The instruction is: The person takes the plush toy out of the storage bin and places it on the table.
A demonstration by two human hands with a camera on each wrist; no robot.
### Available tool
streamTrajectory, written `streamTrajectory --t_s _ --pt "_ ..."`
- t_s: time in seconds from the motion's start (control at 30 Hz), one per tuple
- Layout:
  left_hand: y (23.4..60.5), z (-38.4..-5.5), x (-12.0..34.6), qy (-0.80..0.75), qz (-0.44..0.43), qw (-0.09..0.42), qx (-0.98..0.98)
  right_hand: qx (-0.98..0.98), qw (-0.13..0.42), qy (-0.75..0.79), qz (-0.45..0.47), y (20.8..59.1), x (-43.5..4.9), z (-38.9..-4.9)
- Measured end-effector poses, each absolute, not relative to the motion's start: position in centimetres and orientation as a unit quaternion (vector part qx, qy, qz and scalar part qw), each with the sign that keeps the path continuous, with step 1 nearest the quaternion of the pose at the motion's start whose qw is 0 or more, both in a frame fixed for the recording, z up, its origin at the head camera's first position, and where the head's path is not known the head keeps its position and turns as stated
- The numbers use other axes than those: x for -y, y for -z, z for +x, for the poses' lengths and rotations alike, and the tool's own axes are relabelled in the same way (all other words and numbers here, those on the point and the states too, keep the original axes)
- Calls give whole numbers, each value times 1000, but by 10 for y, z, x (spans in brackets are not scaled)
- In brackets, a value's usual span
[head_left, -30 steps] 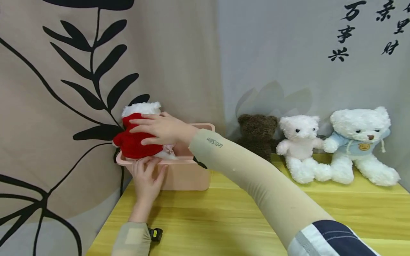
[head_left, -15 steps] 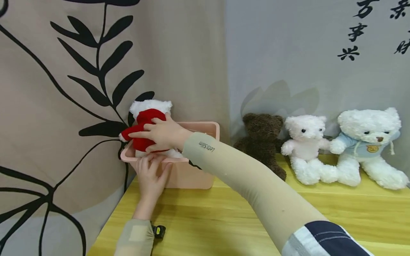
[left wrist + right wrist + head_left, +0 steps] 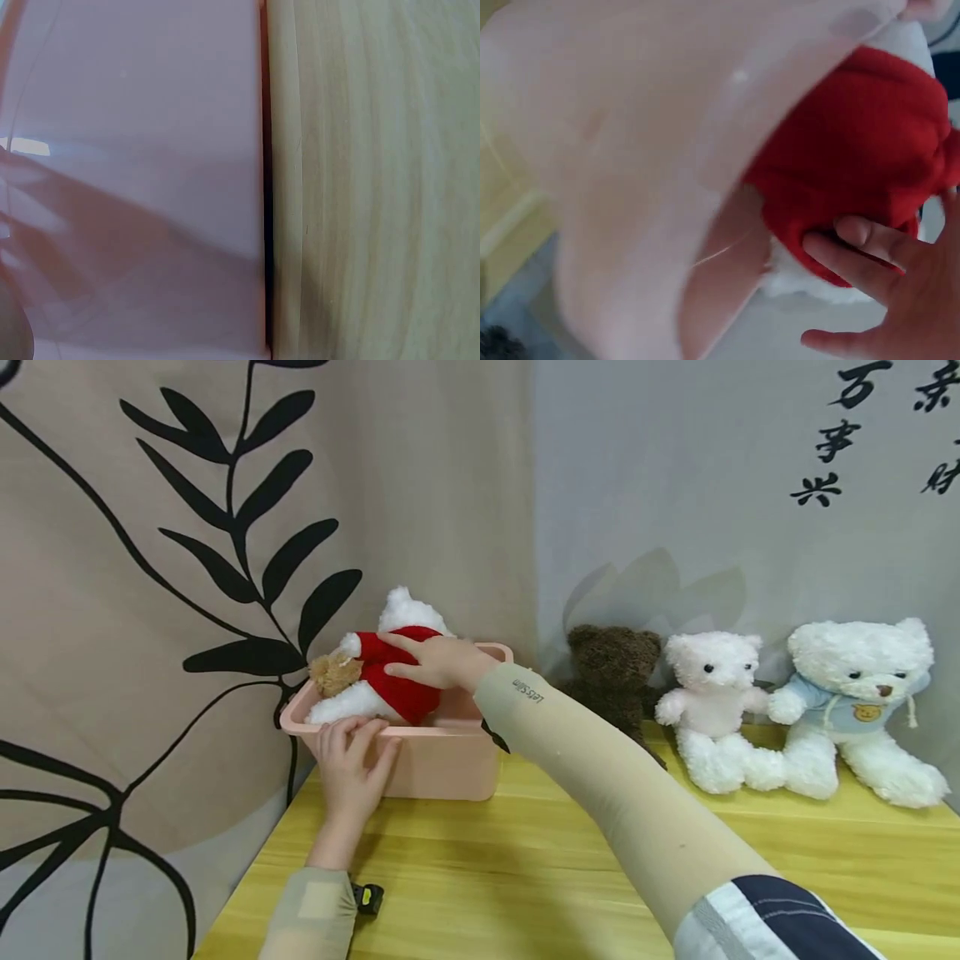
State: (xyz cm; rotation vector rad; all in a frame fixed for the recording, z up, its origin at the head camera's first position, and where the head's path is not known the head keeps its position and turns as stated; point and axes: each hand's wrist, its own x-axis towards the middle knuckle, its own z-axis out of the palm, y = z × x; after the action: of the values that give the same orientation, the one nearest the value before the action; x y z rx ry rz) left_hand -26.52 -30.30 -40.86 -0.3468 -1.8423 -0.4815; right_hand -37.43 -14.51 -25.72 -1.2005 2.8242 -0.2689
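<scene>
A white teddy bear in a red top [image 3: 408, 693] leans to the right in a pink plastic storage box [image 3: 442, 764], its back towards me. My right hand [image 3: 442, 662] lies across its back with fingers spread; in the right wrist view, the fingers [image 3: 855, 262] press into the red cloth. My left hand [image 3: 351, 760] holds the box's front rim, fingers over the edge and thumb against the outer wall. A tan fluffy piece [image 3: 335, 674] shows beside the bear's legs; its kind is unclear. The left wrist view mostly shows the box wall [image 3: 150, 112].
Right of the box, a brown teddy bear [image 3: 613, 672], a small white bear [image 3: 708, 710] and a larger white bear in a blue hoodie [image 3: 862, 693] sit along the back of the wooden table [image 3: 480, 877]. A printed curtain [image 3: 450, 527] hangs behind the box.
The red-topped bear has turned and leaned rightward, uncovering the tan piece at the left. My right hand has gone right with it. My left hand stays on the rim.
</scene>
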Motion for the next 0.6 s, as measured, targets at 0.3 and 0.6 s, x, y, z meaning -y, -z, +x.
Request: streamTrajectory --t_s 0.3,0.6 --pt "407 -270 302 204 -154 565 785 -905 -108 59 -407 256 136 -382" --pt "410 -271 302 201 -162 587 767 -886 -13 154 -438 246 170 -356"
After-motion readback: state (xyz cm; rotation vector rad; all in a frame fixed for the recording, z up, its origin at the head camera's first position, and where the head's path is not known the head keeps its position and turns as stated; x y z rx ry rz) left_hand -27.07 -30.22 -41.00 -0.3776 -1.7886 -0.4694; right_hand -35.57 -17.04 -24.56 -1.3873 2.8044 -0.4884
